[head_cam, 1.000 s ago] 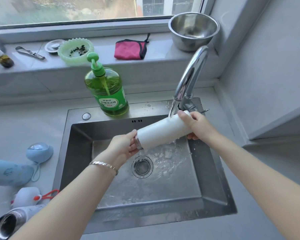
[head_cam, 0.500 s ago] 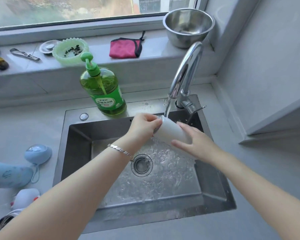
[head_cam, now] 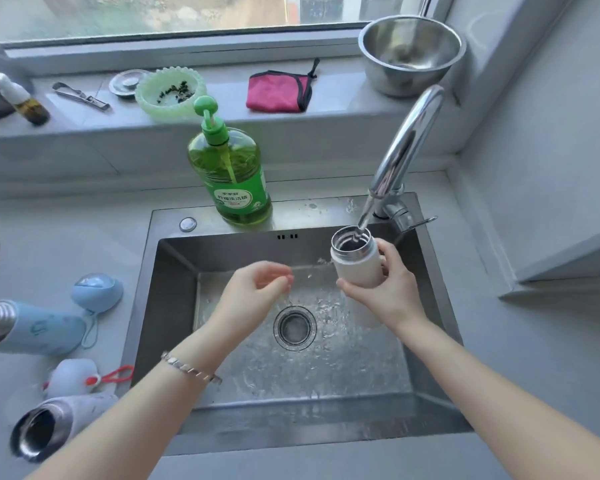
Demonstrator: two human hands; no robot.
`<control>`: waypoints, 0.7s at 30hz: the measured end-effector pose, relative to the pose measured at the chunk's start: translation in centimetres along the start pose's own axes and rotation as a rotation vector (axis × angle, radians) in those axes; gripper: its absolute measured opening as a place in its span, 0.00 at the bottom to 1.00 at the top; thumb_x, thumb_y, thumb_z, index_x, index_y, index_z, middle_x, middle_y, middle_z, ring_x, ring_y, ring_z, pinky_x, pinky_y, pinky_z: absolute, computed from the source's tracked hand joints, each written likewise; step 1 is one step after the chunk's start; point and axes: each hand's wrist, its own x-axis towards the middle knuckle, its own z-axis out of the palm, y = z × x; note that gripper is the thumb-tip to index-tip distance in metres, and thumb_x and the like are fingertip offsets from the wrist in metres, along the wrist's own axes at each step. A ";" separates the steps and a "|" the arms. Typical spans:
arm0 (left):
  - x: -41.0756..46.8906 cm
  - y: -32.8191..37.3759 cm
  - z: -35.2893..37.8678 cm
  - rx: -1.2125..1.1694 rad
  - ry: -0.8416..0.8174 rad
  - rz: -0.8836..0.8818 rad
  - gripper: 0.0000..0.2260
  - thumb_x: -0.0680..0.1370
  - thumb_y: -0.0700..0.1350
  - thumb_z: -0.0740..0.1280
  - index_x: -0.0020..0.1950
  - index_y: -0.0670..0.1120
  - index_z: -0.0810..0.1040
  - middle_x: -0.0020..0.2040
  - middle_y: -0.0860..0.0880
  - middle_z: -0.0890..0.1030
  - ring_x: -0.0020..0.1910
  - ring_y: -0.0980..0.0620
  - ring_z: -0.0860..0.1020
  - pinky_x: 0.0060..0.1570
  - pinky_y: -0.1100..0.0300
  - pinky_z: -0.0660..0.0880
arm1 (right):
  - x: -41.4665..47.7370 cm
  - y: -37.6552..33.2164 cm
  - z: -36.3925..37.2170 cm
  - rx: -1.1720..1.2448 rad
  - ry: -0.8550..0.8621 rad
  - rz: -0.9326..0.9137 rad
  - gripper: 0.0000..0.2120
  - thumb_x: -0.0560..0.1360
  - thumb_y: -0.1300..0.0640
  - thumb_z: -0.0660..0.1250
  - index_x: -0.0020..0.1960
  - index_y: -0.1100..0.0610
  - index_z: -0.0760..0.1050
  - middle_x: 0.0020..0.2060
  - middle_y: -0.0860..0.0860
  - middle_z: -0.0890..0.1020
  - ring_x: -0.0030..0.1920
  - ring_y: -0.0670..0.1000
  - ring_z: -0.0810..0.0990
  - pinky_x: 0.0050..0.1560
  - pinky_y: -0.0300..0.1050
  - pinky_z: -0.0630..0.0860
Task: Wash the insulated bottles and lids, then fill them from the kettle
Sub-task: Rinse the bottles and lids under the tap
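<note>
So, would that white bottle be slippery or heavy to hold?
Probably slippery: the bottle is wet under the tap. Likely heavier than it looks, with water pouring into its open mouth. Round, so it might roll if laid down.

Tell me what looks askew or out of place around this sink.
The blue bottle and the pale grey bottle lie uncapped on their sides on the counter left of the sink. The white bottle in the right hand is upright under the tap.

Head-worn wide camera looks down, close over the sink, facing the window.
</note>
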 end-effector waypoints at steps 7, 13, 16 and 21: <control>-1.7 -3.8 -0.5 -0.119 0.048 -0.277 0.09 0.78 0.34 0.61 0.45 0.46 0.77 0.40 0.51 0.81 0.41 0.54 0.79 0.40 0.62 0.72 | 0.4 -0.4 0.5 0.018 0.014 0.016 0.31 0.61 0.53 0.79 0.57 0.39 0.67 0.45 0.40 0.79 0.46 0.40 0.78 0.41 0.32 0.72; -2.0 -3.8 -0.4 -0.132 0.036 -0.266 0.10 0.78 0.35 0.61 0.43 0.49 0.77 0.41 0.51 0.82 0.42 0.54 0.80 0.43 0.61 0.73 | 0.4 0.4 0.1 -0.015 -0.016 0.054 0.31 0.60 0.52 0.80 0.58 0.41 0.70 0.44 0.41 0.80 0.46 0.43 0.79 0.45 0.39 0.75; -2.2 -3.7 -0.4 -0.144 0.035 -0.261 0.10 0.78 0.35 0.61 0.43 0.49 0.77 0.41 0.51 0.82 0.41 0.56 0.80 0.43 0.61 0.73 | 0.8 0.7 -0.3 0.021 0.077 0.089 0.29 0.59 0.49 0.79 0.57 0.42 0.71 0.44 0.43 0.81 0.46 0.45 0.80 0.44 0.41 0.76; -3.0 -4.0 -0.4 -0.173 0.037 -0.279 0.09 0.78 0.36 0.61 0.45 0.48 0.77 0.42 0.50 0.82 0.41 0.57 0.80 0.43 0.61 0.73 | 0.1 0.2 -2.1 -0.309 -0.184 0.107 0.26 0.61 0.48 0.77 0.55 0.38 0.70 0.44 0.41 0.79 0.45 0.46 0.78 0.44 0.44 0.75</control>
